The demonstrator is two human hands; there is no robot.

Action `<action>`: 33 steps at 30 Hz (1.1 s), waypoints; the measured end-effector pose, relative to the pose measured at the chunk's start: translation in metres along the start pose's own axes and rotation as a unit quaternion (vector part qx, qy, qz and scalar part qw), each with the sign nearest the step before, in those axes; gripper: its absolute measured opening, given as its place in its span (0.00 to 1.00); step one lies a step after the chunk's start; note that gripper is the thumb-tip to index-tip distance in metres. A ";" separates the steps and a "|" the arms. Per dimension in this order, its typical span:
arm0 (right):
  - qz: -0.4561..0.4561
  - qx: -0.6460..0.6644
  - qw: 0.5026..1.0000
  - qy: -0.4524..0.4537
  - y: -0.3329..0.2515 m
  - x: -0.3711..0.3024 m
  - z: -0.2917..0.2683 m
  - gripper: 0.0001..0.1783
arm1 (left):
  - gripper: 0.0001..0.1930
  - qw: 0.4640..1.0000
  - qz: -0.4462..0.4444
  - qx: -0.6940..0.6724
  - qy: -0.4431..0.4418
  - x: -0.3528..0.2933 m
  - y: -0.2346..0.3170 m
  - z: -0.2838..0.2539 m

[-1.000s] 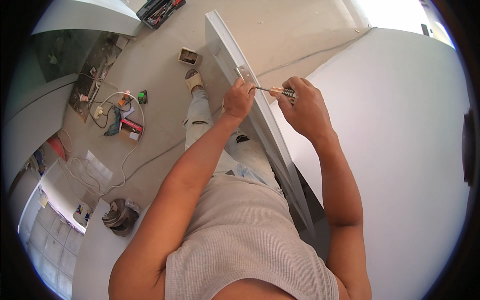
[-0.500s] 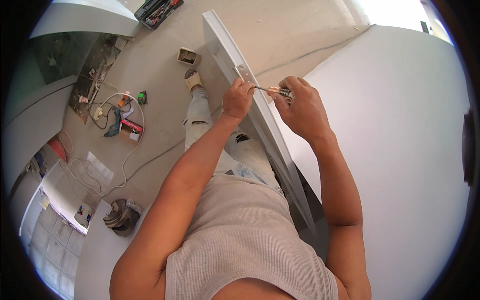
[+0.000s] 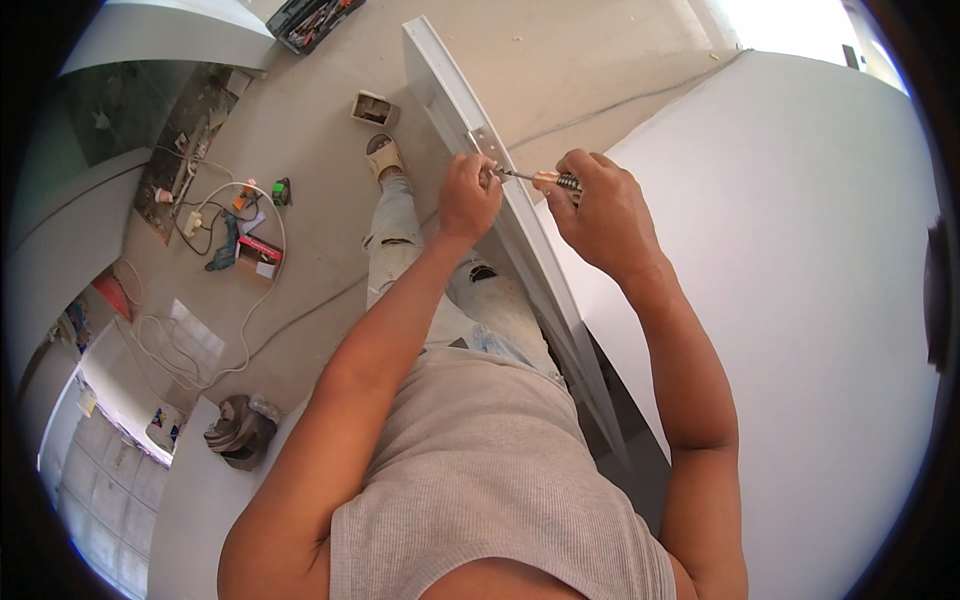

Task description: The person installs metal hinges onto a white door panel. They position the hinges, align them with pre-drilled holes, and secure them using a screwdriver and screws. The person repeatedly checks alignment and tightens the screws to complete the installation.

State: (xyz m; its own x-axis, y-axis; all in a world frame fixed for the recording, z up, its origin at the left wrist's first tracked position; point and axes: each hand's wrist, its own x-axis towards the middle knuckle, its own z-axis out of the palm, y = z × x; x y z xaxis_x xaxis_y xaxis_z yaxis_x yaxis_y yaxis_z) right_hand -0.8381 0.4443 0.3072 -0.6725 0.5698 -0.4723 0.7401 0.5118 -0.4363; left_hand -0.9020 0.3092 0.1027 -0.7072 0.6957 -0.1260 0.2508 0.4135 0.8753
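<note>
Screwdriver, probably light and stiff, best held by its handle, is grasped in the right fingers; its shaft points at the left fingers, curled beside the panel, their hold unclear.

Open toolbox, white cable — looped on floor

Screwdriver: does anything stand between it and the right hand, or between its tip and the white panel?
Nothing visible separates the right hand from the screwdriver it holds. At the white panel, the left hand is right by the tip; whether anything comes between is too small to tell.
</note>
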 end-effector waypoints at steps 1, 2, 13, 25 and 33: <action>0.000 -0.003 1.000 -0.005 -0.001 0.001 0.000 0.12 | 0.10 1.000 -0.003 0.006 0.004 -0.003 0.001 0.001; -0.004 -0.010 1.000 -0.007 -0.001 0.002 -0.001 0.12 | 0.10 1.000 -0.002 -0.006 0.002 -0.006 0.002 0.003; -0.059 -0.078 0.993 -0.071 -0.008 0.008 -0.018 0.14 | 0.07 0.999 0.043 0.014 0.023 -0.004 -0.009 0.024; -0.127 -0.230 0.959 -0.107 0.001 0.018 -0.031 0.20 | 0.05 0.996 0.075 0.057 -0.002 -0.006 -0.012 0.030; 0.261 -0.051 0.938 -0.223 -0.011 0.040 -0.032 0.16 | 0.04 0.997 0.077 0.026 -0.009 -0.011 -0.020 0.035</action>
State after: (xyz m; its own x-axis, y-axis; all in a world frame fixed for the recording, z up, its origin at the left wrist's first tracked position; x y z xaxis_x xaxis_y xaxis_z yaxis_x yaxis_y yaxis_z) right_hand -0.8729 0.4822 0.3169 -0.1370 0.4463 -0.8843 0.9507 0.3100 0.0091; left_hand -0.8760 0.3134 0.0704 -0.6463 0.7631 -0.0007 0.3891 0.3303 0.8599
